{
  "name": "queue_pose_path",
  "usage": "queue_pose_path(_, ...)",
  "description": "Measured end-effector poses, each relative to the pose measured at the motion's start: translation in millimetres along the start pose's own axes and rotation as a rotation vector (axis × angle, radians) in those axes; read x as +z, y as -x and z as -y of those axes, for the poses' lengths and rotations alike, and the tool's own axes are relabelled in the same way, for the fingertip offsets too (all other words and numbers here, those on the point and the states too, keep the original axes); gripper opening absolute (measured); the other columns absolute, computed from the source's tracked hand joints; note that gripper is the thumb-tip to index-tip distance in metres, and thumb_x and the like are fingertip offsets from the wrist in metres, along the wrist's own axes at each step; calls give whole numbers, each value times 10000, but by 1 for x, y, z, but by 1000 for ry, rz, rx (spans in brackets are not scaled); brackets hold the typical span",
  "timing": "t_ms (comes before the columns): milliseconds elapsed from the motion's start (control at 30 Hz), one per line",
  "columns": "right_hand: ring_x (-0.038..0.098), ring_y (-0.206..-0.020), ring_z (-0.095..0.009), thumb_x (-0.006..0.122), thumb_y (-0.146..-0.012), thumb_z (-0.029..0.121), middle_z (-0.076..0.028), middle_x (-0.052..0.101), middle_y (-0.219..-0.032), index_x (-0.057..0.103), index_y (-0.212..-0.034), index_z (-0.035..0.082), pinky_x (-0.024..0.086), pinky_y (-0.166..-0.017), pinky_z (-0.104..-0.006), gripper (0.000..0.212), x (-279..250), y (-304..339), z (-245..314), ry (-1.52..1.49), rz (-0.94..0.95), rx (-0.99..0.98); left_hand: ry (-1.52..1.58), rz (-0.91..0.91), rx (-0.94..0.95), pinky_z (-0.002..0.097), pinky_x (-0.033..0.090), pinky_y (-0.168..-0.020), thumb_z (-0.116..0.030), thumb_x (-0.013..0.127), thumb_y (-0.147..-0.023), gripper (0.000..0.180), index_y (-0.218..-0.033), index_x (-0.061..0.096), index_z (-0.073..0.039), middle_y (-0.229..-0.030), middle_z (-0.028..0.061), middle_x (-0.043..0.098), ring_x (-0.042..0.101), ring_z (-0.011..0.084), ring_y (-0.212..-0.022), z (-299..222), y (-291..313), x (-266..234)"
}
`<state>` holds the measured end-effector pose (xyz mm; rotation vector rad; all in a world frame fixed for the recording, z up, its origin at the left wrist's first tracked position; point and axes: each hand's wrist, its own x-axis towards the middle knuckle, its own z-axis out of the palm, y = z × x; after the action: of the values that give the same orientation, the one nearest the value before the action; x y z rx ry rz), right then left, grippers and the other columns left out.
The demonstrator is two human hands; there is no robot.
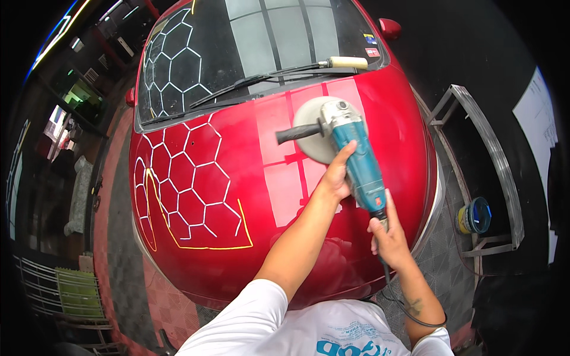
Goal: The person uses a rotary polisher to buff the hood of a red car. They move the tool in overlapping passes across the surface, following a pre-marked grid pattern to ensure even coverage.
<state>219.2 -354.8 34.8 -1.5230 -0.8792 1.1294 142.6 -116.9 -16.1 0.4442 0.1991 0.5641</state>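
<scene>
Head view: L, red-grey floor tiles, then glossy red hood w/ hexagon light reflections; white tee w/ blue print, ctr; teal polisher, pale round pad, over upper hood, L fingers grasping it, R fingers its cord end; 2 stickers on windshield; bucket far R.

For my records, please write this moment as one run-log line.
left hand: on body of teal, silver-headed handheld polisher; right hand: at its rear end; pale round pad: over glossy red car hood
</scene>
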Motion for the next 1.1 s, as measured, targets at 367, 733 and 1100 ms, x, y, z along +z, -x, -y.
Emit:
queue_pose_path(367,564,-593,-112,610,-1131,215,-79,665,-953,28,-1821,203,533,-583,-307,903,12,-83,63,176,174,-24,-16,-135,246,528,647,-975,-584,811,-962,678,-1300,658,-17,-1140,188,769,776,327,-1041,-76,-19,-20)
queue_pose_path(733,471,-1581,-458,609,-1140,285,-350,391,-1724,-48,-1803,135,397,-1269,-487,945,131,-87,42,246,643,-89,18,-46,494,658,590,-1096,-681,631,-1036,869,-1560,497,-1,-1315,217,689,688,393,-1280,-145,141,-82)
queue_pose_path(1100,628,-608,-138,575,-1158,273,-69,662,-872,-92,-1806,227,553,-596,-319,932,34,-47,41,159,223,66,-5,-143,216,521,677,-918,-553,742,-1028,659,-1352,637,11,-1178,218,758,784,338,-1032,-64,29,-23)
